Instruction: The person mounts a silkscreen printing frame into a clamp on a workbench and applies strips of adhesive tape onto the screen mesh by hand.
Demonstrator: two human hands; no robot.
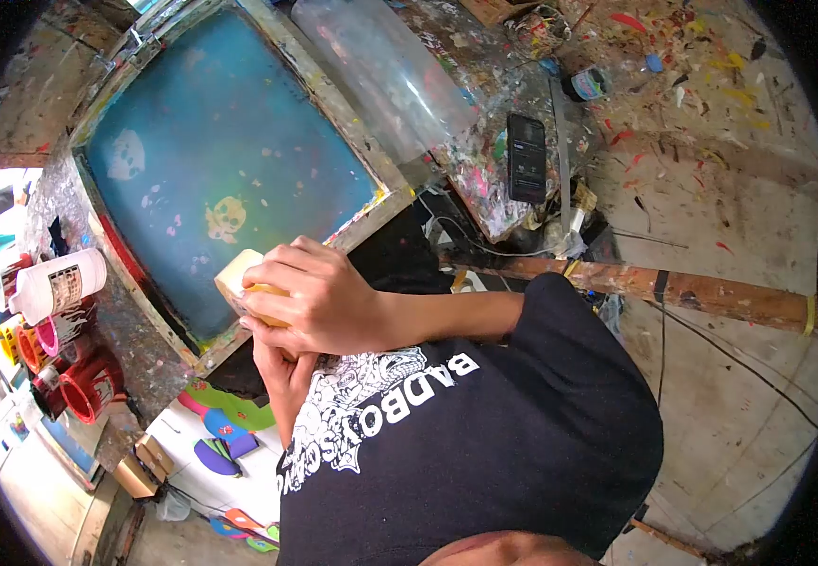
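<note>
My right hand [307, 291] is closed round a yellowish squeegee [236, 272], whose pale end sticks out past the fingers. Below it, my left hand [281, 373] is curled against the same squeegee, partly covered by the right. Both hands are over the near edge of a wood-framed printing screen [168, 104]. The blue mesh carries pale skull shapes and small spots, with a greenish patch near the middle.
A white bottle [60, 285] and several paint tubs, including a red one [88, 389], stand on the left. A clear plastic roll [385, 75] lies beyond the frame. Rightward are a phone [526, 158] and a wooden beam [710, 294]. Colourful flip-flop-like pieces [225, 439] lie lower left.
</note>
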